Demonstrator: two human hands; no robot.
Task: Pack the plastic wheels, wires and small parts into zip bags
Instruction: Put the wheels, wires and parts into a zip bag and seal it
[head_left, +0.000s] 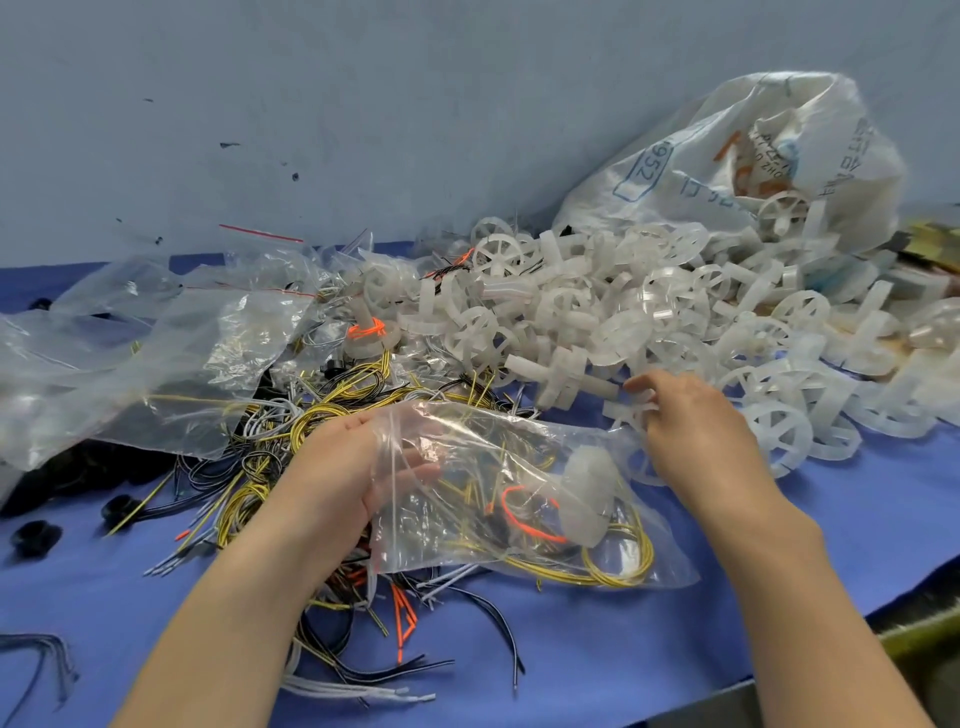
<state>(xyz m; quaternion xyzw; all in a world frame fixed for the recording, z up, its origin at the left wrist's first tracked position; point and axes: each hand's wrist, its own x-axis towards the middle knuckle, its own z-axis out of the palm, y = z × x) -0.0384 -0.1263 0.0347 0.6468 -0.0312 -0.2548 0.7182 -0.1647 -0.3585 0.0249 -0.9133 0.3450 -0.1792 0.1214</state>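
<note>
A clear zip bag (519, 467) lies on its side near the middle of the front edge of a blue-covered table (779, 582), its mouth turned left. Inside it are one white wheel (589, 493), coils of yellow wire (618, 569) and a loop of orange wire (524, 519). The left hand (348, 467) grips the bag's open mouth, its fingers showing through the plastic. The right hand (696, 421) reaches just past the bag's far right corner, where its curled fingers pinch a loose wheel (631, 410) at the near edge of a wheel pile (623, 322) — a broad heap of translucent white spoked wheels that spreads toward the table's right edge. Behind the heap, at the back right corner, a large white printed sack (753, 156) lies open with wheels at its mouth. Under and to the left of the bag is a wire tangle (291, 441) of yellow, black, grey and orange strands. Crumpled empty bags (156, 353) cover the back left of the table, and small black parts (34, 535) sit near the left edge. A blue-grey wall (311, 104) stands behind the table.
</note>
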